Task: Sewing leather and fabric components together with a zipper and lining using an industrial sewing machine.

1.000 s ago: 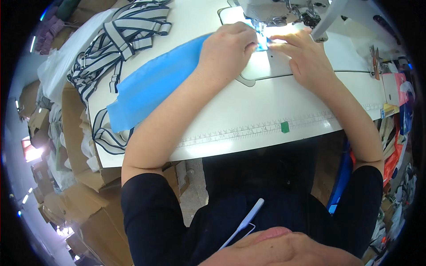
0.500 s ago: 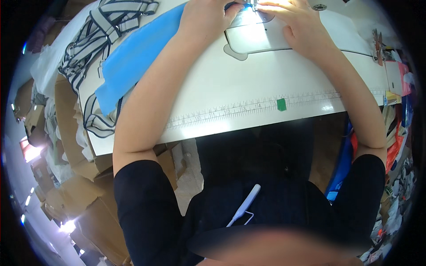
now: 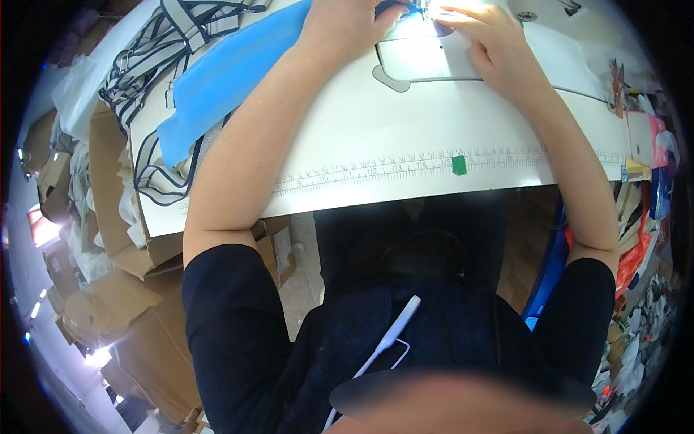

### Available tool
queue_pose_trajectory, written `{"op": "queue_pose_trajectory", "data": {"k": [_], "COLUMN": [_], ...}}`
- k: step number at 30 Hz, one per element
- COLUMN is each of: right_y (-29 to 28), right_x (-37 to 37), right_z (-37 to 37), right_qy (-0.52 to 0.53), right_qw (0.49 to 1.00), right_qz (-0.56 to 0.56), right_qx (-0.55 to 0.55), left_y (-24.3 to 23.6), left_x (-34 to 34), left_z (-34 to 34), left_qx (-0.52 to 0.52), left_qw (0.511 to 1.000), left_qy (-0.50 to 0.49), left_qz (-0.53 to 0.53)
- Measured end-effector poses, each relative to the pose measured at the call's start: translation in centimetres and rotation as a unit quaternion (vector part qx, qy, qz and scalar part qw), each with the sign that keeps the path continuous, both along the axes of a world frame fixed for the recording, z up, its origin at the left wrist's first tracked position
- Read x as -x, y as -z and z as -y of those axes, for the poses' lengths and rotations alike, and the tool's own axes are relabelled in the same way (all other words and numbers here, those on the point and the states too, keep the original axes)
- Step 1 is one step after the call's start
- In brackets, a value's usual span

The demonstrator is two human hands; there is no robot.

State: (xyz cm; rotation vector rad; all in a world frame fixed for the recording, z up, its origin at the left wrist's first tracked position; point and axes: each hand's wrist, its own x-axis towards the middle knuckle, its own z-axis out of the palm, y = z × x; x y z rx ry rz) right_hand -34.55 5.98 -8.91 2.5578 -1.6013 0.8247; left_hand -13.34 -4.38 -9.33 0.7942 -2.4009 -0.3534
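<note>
Blue cloth (image 3: 238, 65) runs from near left on the table (image 3: 361, 130) to the lit metal plate (image 3: 426, 58), far middle. Reads as mid-job: far end at the plate, near-left length lying loose and left to do, I'd judge. No finished seam visible; amount done unclear. Left hand (image 3: 347, 29) curls over the cloth; fingertips cropped, can't tell grip. Right hand (image 3: 495, 40): fingers outstretched, thumb apart; glare hides contact. No legible brand; numbered scale (image 3: 361, 173) along near edge, green patch (image 3: 460, 166) on it.
</note>
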Motion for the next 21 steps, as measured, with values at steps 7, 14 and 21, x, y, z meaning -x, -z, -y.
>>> {"op": "queue_pose_trajectory", "data": {"k": [7, 14, 21], "right_y": [1.4, 1.0, 0.7], "right_x": [1.1, 1.0, 1.8], "right_z": [0.3, 0.1, 0.0], "right_qy": [-0.017, -0.013, -0.046], "right_qw": [1.000, 0.999, 0.995], "right_qz": [0.018, 0.030, 0.080], "right_qx": [0.016, 0.017, 0.026], "left_y": [-1.0, -3.6, -10.3], "left_x": [-0.8, -3.5, -3.9], "left_z": [-0.6, -2.0, -15.1], "left_qx": [-0.012, -0.051, -0.605], "left_qw": [0.999, 0.983, 0.622], "left_qy": [-0.033, -0.012, 0.403], "left_qz": [0.035, 0.174, -0.290]}}
